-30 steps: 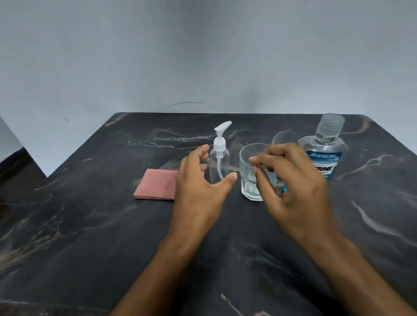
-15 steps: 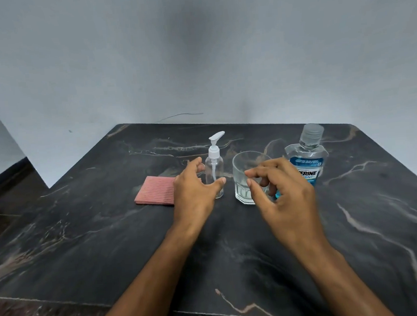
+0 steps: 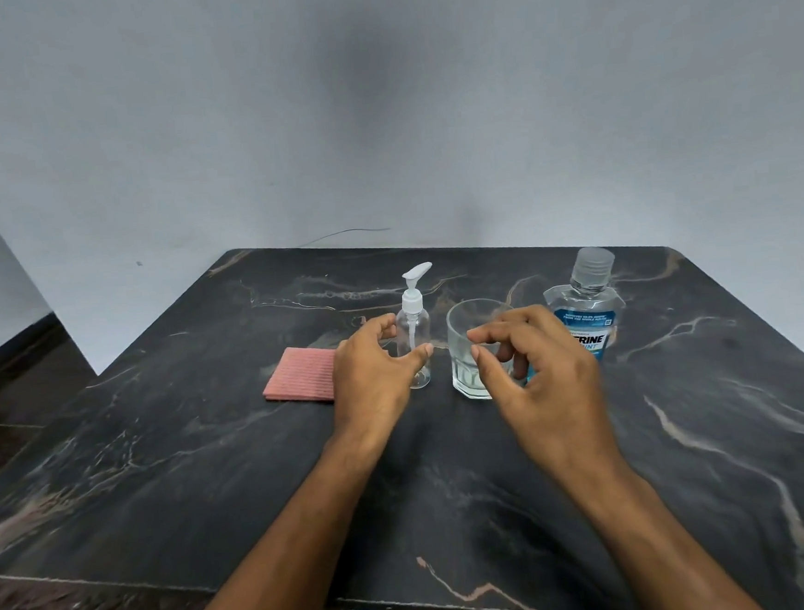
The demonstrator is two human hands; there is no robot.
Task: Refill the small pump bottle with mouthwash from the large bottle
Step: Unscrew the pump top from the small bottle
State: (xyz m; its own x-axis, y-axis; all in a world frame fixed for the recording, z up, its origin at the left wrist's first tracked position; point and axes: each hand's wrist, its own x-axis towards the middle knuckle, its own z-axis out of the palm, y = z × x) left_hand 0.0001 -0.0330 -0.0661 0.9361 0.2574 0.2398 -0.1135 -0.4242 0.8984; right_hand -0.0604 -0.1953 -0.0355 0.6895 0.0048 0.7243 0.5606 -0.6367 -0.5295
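A dark marble-patterned table was observed against a pale wall. The small pump bottle, clear with a white pump head, stood upright near the middle of the table. The left hand was placed around it from the left, with the thumb tip in front of the bottle's lower body and the fingers curved towards its far side; whether the bottle was actually gripped or merely approached could not be told, and no closed grasp was seen. The bottle's base appeared to rest on the table.

A clear drinking glass stood upright just to the right of the pump bottle. The right hand was held in front of and partly over the glass, fingers loosely curled, nothing being held in it. Whether the fingertips touched the glass could not be determined.

The large mouthwash bottle, capped and upright, with a blue label, stood behind the right hand, just right of the glass. A pink ribbed cloth lay flat to the left of the left hand, partly covered by it.
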